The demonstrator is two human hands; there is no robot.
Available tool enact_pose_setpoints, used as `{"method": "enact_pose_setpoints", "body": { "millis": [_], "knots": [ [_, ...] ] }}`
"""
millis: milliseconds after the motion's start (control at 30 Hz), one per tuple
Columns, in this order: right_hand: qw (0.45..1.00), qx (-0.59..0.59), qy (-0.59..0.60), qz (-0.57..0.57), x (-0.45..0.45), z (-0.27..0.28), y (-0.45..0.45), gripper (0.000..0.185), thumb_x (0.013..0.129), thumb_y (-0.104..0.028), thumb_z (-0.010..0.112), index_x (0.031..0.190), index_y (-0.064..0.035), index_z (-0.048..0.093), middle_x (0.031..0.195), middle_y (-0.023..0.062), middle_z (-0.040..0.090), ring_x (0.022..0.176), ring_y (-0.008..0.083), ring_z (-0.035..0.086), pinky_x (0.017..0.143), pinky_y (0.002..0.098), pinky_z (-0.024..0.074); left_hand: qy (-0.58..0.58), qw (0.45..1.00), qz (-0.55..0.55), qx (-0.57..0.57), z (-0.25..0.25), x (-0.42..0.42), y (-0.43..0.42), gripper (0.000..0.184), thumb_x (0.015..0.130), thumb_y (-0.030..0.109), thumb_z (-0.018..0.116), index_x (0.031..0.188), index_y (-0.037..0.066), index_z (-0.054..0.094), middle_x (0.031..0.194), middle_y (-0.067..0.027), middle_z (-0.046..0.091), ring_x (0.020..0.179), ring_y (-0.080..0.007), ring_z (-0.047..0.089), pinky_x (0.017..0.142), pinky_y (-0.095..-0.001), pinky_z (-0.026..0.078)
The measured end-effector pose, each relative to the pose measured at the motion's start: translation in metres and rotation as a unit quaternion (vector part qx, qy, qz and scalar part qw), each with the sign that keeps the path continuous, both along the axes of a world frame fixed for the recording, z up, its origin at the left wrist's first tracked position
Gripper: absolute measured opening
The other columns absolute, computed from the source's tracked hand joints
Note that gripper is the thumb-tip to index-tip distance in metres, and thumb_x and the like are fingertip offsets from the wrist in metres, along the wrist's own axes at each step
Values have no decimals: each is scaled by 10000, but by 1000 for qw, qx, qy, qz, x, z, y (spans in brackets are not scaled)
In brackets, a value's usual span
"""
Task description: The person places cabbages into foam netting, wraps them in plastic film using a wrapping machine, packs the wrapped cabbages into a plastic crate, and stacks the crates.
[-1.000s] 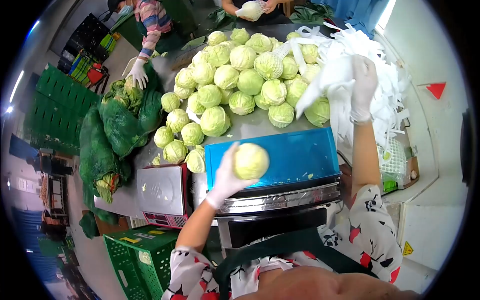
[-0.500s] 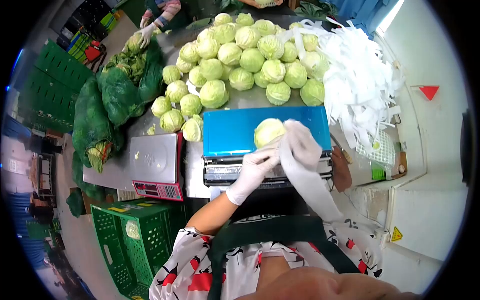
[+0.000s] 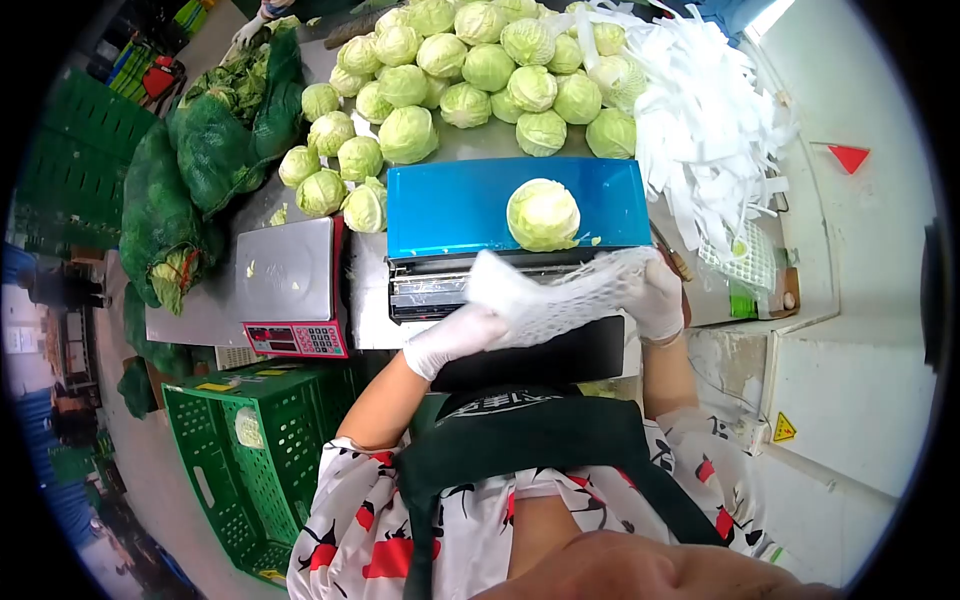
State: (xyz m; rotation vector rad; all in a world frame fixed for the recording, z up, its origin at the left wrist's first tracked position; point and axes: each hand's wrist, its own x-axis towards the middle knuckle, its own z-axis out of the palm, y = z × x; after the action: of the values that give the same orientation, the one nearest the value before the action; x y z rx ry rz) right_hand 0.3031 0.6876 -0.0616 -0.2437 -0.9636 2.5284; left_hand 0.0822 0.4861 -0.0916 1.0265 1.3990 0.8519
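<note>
White netted sleeve (image 3: 575,308), held in front of you: your left hand (image 3: 458,340) grips one side, your right hand (image 3: 655,300) the other. Just beyond, a single cabbage (image 3: 543,213) sits on a blue panel (image 3: 440,205); farther back, piled cabbages (image 3: 488,67).

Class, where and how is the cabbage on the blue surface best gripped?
Probably by its widest part, on opposite sides, coming from above. The cabbage is round with no handle, and sits alone on the flat blue surface with its top uncovered. The white net is held on the near side, so above looks freer.
</note>
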Motion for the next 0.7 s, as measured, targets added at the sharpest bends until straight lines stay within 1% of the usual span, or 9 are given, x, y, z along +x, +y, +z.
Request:
{"method": "enact_pose_setpoints", "body": {
  "millis": [67,133,200,267,367,433,567,667,700],
  "knots": [
    [982,-132,-98,-89,21,-44,-7,408,950,-204,599,1224,97,617,1142,166,691,1059,260,656,977,371,515,-360,920,95,121,-16,-3,12,361,1054,203,482,1289,-46,597,1235,-116,676,1151,-182,619,1021,-346,474],
    [951,178,-252,1,11,-53,0,190,882,-146,736,960,8,657,851,0,634,799,77,559,731,237,472,-464,859,123,174,-6,-9,20,372,1070,233,461,1255,-48,620,1211,-119,681,1132,-183,626,1010,-340,477],
    [785,461,-377,-172,-5,-65,5,182,870,-126,753,868,-14,610,746,-35,561,717,50,472,647,244,424,-309,928,166,129,-27,-8,26,450,1041,338,535,1277,-40,601,1220,-133,670,1099,-190,634,962,-333,505],
    [842,251,-370,-301,-28,-77,20,231,956,-225,691,923,-5,629,734,-20,585,679,52,514,625,243,439,21,981,157,115,-53,-12,49,444,1025,320,568,1296,-31,597,1218,-128,669,1094,-176,629,959,-316,503],
    [821,247,-427,-288,-65,-95,42,365,1022,-330,583,1054,24,663,769,9,635,691,63,554,636,254,458,-9,892,432,130,-74,-17,103,462,996,351,608,1243,-39,633,1173,-136,694,1048,-197,643,925,-309,500],
    [789,326,-476,-210,-78,-102,59,465,1046,-379,524,1114,52,683,732,53,652,674,86,572,619,295,479,9,934,350,-69,-90,-39,129,459,1021,363,545,1218,-42,637,1139,-162,701,1010,-225,669,902,-310,514],
    [817,355,-359,-280,-98,-104,70,447,1052,-344,489,1032,40,717,739,81,672,668,77,564,595,281,467,-234,868,437,10,-115,-38,151,378,1033,269,495,1217,-27,641,1152,-167,699,1021,-257,683,891,-353,540],
    [877,354,-270,-183,-98,-84,79,412,1027,-328,550,1051,49,714,776,78,694,737,109,599,663,286,486,-611,744,266,51,-56,-38,142,370,1033,226,466,1277,-19,599,1207,-185,679,1077,-302,675,968,-457,547],
    [902,333,-255,-99,-101,-63,87,331,1005,-232,582,1103,63,695,879,78,722,820,160,656,732,291,522,-589,755,284,48,-58,-37,138,383,1023,239,465,1274,-18,599,1211,-190,678,1086,-313,672,981,-467,538]
  ]
}}
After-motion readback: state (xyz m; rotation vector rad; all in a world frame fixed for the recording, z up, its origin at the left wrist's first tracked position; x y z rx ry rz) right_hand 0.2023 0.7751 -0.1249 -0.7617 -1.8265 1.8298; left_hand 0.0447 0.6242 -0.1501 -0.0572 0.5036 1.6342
